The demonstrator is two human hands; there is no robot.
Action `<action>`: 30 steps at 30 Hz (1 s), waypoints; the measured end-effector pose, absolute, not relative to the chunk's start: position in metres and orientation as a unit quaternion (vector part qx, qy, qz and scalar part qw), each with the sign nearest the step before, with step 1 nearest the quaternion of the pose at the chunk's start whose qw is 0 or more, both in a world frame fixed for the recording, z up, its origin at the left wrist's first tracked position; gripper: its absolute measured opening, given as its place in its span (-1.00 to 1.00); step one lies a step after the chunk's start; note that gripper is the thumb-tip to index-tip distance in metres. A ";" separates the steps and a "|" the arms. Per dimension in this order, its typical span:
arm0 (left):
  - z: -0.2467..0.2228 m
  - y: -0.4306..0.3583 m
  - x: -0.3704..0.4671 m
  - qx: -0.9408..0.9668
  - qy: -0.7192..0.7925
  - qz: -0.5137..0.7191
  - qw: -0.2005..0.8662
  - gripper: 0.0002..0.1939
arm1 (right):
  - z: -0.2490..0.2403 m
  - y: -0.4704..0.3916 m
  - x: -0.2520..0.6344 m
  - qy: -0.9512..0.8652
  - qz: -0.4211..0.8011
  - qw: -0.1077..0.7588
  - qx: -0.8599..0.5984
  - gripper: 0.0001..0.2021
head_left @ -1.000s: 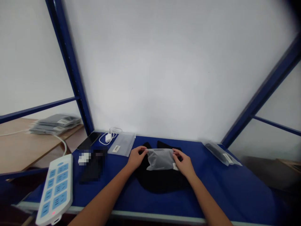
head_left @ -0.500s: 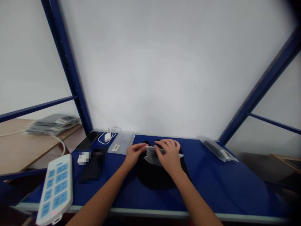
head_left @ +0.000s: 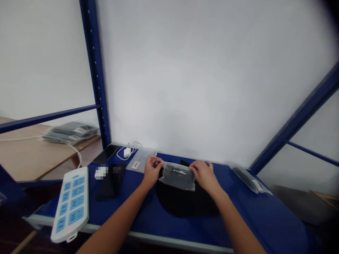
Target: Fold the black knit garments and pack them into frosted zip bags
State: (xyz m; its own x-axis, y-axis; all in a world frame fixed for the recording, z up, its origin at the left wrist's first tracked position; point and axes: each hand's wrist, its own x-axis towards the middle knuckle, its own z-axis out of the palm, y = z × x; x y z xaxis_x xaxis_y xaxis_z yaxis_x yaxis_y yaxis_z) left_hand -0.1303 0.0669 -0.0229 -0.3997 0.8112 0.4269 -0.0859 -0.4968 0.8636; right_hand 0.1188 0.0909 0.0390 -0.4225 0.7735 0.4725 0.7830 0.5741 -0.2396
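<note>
A small translucent plastic bag (head_left: pixel 178 176) with something dark inside is stretched between my hands. My left hand (head_left: pixel 153 172) pinches its upper left corner, fingers closed. At the upper right corner my right hand (head_left: pixel 205 173) pinches the bag between thumb and fingers. Beneath the bag a black cloth item (head_left: pixel 185 204) lies on the blue table (head_left: pixel 148 220). Behind my left hand lies a flat frosted bag (head_left: pixel 140 159) with a white label.
Left on the table are a white power strip (head_left: pixel 71 204), a phone (head_left: pixel 106 154), a white charger (head_left: pixel 127 152) with cable and a blurred dark item (head_left: pixel 111 181). Another bag (head_left: pixel 250 179) lies right. Bags (head_left: pixel 70 132) are stacked on the wooden table.
My right hand has moved right, from over the bag to its upper right corner. The small bag now shows its broad side. The whole view has shifted slightly.
</note>
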 end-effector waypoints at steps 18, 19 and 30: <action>-0.039 0.078 -0.127 0.461 0.387 0.665 0.443 -0.28 | -0.001 0.102 0.122 -0.734 0.288 0.491 -0.369 -0.85; -0.040 0.079 -0.127 0.460 0.402 0.655 0.445 -0.27 | -0.009 0.104 0.121 -0.694 0.308 0.524 -0.387 -0.82; -0.033 0.069 -0.115 0.490 0.417 0.556 0.526 -0.40 | -0.032 0.089 0.100 -0.483 0.579 0.576 -0.315 -0.71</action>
